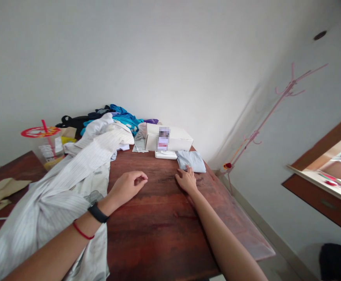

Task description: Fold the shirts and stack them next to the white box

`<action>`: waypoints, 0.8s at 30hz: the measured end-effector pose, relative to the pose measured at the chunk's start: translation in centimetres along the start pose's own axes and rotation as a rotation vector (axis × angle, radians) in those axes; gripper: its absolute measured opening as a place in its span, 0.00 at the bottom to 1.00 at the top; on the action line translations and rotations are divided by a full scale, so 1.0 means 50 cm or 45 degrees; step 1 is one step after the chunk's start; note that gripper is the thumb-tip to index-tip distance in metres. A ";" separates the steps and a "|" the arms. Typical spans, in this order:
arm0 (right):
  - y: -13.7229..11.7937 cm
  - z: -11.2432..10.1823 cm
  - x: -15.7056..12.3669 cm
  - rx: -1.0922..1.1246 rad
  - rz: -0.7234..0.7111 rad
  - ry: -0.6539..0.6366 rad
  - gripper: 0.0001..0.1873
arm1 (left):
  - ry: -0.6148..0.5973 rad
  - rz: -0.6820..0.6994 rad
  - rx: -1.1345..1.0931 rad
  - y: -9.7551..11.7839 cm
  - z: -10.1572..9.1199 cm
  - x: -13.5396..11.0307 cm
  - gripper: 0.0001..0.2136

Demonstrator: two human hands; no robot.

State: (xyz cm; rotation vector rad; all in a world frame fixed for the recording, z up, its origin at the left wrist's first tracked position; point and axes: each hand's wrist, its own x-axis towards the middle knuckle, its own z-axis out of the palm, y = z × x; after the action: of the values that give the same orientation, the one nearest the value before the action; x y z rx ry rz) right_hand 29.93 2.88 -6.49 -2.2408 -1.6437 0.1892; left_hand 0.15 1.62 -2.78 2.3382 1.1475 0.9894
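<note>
At the centre right of the frame, the right hand [187,180] is open, palm down and fingers spread over the wooden table [158,218], its fingertips at the near edge of a folded grey packet [192,160]; whether they press on it, I cannot tell. That packet lies flat just right of the frame's centre, close beside a small white case [166,155]. Behind both stands a white box [178,136], a blurred patch on its front, with a crumpled clear bag [141,138] at its left. The left hand [129,185], left of centre, is loosely closed, thumb and forefinger curled together above the wood; its wrist wears a black band [98,212] and a red cord [82,230]. Under that forearm, a pale striped garment [79,164] runs from the lower left of the frame up toward a heap of blue and dark clothes [126,117]. A red-topped cup [50,150] with a straw is at the far left, a beige cloth [5,191] below it, and a pink coat stand [264,119] leans across the upper right
</note>
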 end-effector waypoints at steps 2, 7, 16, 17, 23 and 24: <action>0.003 0.000 0.004 -0.009 -0.001 0.016 0.26 | -0.004 0.022 -0.022 -0.001 0.000 0.001 0.04; 0.022 -0.005 0.018 -0.029 0.047 0.043 0.25 | 0.006 0.041 -0.062 -0.004 0.000 0.003 0.03; 0.033 0.008 0.033 -0.073 0.025 -0.128 0.30 | -0.019 0.036 -0.089 -0.001 -0.003 0.001 0.04; 0.031 0.011 0.033 -0.075 0.017 -0.132 0.31 | -0.019 0.037 -0.094 -0.001 -0.004 0.001 0.04; 0.014 -0.003 0.024 -0.004 0.037 0.022 0.31 | -0.016 -0.009 -0.103 -0.001 -0.003 0.002 0.04; 0.008 -0.009 0.020 0.013 0.034 0.058 0.30 | -0.017 -0.018 -0.101 -0.002 -0.003 0.003 0.04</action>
State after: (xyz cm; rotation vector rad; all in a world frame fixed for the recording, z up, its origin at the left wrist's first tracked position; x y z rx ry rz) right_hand 30.76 3.60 -6.11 -2.2437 -1.5868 0.1520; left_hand 0.07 1.77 -2.68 2.2683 1.0975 0.9941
